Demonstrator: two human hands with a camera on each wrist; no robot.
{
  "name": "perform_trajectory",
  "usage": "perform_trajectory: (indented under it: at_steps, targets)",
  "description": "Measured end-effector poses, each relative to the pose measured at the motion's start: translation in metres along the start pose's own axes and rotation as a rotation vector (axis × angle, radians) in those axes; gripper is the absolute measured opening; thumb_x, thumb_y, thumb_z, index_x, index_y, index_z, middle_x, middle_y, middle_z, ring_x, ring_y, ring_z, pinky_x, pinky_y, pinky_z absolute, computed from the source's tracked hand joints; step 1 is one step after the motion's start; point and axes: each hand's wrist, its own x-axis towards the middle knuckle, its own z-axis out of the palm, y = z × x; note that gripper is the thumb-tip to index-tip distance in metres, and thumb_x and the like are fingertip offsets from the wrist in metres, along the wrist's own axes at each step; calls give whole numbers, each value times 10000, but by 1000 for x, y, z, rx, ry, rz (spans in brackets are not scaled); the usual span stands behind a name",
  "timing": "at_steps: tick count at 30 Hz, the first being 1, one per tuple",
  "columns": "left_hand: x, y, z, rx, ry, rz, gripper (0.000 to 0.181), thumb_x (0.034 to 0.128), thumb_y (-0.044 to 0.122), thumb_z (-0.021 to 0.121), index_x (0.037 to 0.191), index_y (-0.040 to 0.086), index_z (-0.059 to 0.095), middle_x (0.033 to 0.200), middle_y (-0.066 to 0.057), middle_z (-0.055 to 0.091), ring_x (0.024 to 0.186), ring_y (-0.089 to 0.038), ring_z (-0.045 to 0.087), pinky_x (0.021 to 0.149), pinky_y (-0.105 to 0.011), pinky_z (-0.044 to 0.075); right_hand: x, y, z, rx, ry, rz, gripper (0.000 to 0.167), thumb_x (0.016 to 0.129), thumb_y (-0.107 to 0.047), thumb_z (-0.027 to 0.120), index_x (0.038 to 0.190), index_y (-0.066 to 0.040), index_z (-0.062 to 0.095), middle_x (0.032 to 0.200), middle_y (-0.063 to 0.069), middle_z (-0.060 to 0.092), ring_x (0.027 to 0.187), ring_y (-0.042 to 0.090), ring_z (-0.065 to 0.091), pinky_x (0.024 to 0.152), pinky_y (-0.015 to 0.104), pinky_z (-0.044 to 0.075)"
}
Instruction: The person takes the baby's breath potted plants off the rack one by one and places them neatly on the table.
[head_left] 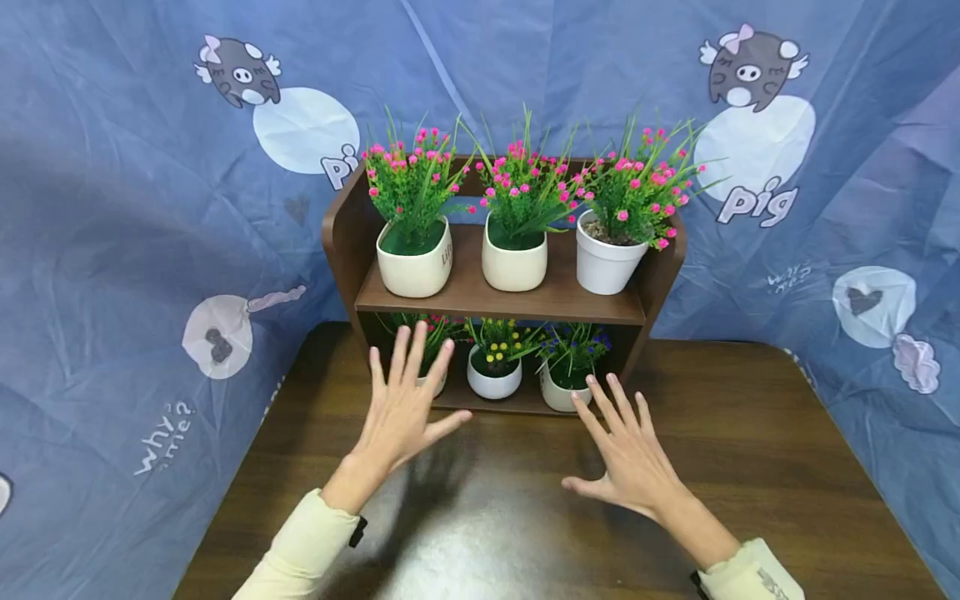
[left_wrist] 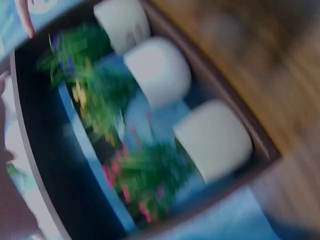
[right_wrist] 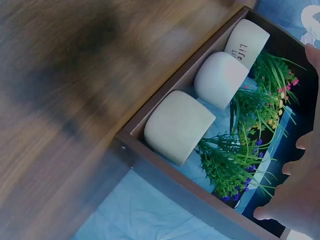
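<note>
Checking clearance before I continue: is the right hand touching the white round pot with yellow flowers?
Apart. The head view shows a gap, with part of the blue-flowered rounded cream pot visible between the white round pot and right hand.

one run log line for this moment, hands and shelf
left hand: spread, empty | right hand: spread, empty | shelf: three pink-flowered pots above, three more pots below

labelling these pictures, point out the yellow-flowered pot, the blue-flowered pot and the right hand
Yellow-flowered pot point(head_left: 494, 383): head view, on the white front of the pot
Blue-flowered pot point(right_wrist: 178, 127): right wrist view, on the pot's pale side
Right hand point(head_left: 632, 460): head view, on the back of the hand
</note>
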Motion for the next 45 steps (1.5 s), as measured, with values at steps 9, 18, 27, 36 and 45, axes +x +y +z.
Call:
perform_trajectory:
  at_steps: [9,18,27,36,45]
  targets:
    - [34,-75,-48,-67,478,-204,805,856,631,444,1441,88,339,1512,-204,165,1377,-367,107,1050,-570,51,0,-11,0,56,-4,21,1126,632,-745,606,1480,-97,248,1548,108,82,1383,357,65,980,646,166]
    - [99,-99,-89,-543,200,-469,763,910,582,397,1500,154,173,1531,-81,164,1348,-233,247,1078,-416,166,-3,-16,-4,73,-5,35,1121,640,-745,593,1471,-72,259,1549,98,78,1390,331,44,987,637,173]
    - [154,-118,-81,-431,180,-519,403,972,270,413,1328,131,538,1280,-94,556,1156,-300,510,957,-411,356,-7,-21,-8,137,51,62,1143,639,-712,630,1498,-110,175,1536,112,143,1378,329,132,992,567,244]
    - [152,-113,-71,-381,308,-541,345,954,182,486,1276,114,589,1168,-127,618,1066,-315,568,915,-407,393,21,-39,-18,325,108,134,1105,681,-644,670,1505,-141,134,1522,91,204,1343,284,260,994,484,315]
    - [152,-110,-66,-386,405,-574,311,938,181,530,1225,125,634,1070,-105,666,927,-274,628,869,-371,427,87,-77,-32,753,147,241,981,756,-532,692,1502,-255,119,1507,12,243,1317,187,310,957,410,382]
